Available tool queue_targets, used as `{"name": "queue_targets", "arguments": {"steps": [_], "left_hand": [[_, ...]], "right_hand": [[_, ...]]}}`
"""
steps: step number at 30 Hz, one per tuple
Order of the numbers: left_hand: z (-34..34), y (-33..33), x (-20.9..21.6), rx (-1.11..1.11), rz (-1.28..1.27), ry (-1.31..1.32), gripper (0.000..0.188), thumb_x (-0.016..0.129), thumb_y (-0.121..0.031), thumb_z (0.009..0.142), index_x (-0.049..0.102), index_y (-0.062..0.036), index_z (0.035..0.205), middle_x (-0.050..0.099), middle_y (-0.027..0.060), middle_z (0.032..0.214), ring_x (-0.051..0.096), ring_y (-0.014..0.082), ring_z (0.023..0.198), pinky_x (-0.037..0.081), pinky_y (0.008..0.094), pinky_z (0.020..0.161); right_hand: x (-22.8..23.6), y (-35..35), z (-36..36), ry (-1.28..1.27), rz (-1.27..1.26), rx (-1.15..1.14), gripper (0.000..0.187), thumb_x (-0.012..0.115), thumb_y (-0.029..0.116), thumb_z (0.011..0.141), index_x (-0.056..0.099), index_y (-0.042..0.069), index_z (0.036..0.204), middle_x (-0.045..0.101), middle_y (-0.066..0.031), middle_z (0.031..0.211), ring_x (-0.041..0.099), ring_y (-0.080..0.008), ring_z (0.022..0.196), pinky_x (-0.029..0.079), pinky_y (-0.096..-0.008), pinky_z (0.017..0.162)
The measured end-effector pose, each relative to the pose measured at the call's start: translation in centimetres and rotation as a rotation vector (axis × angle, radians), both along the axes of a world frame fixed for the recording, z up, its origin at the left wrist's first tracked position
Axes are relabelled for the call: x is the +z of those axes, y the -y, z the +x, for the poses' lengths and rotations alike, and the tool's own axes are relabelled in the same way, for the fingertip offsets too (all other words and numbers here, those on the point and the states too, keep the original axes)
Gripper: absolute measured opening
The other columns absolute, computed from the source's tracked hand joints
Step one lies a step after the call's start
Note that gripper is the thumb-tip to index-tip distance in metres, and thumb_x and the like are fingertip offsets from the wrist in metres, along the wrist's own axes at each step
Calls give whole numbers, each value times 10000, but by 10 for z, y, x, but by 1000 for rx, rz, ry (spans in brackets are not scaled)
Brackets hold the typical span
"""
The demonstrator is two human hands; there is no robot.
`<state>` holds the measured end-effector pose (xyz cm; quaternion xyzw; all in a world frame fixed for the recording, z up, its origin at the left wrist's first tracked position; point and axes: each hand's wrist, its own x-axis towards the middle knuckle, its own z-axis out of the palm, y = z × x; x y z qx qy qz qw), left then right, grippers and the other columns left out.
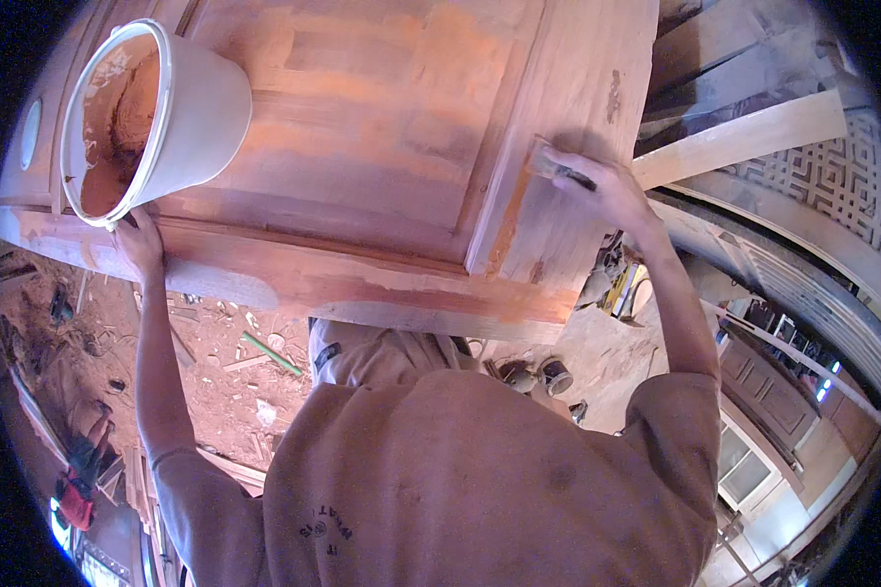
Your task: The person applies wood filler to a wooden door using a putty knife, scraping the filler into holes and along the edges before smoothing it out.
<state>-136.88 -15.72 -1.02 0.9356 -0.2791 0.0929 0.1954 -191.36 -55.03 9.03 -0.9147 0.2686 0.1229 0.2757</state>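
Note:
My left hand (139,245) grips the lower rim of a white plastic bucket (206,108). The bucket tilts with its mouth toward me, and orange-brown paste (117,147) coats its inside. Below it lies a wooden panelled door (392,147), patched with orange smears. On the door's right-hand edge board, my right hand (602,186) is closed around a putty knife (550,159), whose blade rests against the wood. A wet orange streak (506,230) runs along the joint near the blade. My fingers cover most of the tool's handle.
Wood scraps and a green strip (271,353) litter the dusty floor at left. A small can (556,376) stands beneath the door's near edge. Planks (744,137) and a lattice-cut panel (827,176) lean at right. Another person (83,479) is far off at lower left.

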Motion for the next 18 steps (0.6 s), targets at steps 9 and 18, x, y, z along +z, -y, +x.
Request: {"name": "queue_targets", "arguments": {"steps": [9, 18], "left_hand": [[8, -6, -11, -25, -3, 69, 551, 472, -382, 966, 560, 107, 1203, 557, 353, 1194, 520, 501, 1113, 393, 536, 947], [13, -15, -13, 4, 81, 54, 517, 495, -348, 945, 579, 107, 1178, 576, 345, 1174, 534, 502, 1100, 406, 529, 949]], "right_hand": [[1, 23, 9, 59, -77, 52, 402, 658, 273, 895, 602, 204, 1287, 674, -102, 1110, 657, -305, 960, 528, -378, 829], [2, 38, 10, 10, -107, 31, 384, 617, 316, 921, 593, 240, 1296, 666, -121, 1124, 640, -316, 1014, 522, -398, 855]]}}
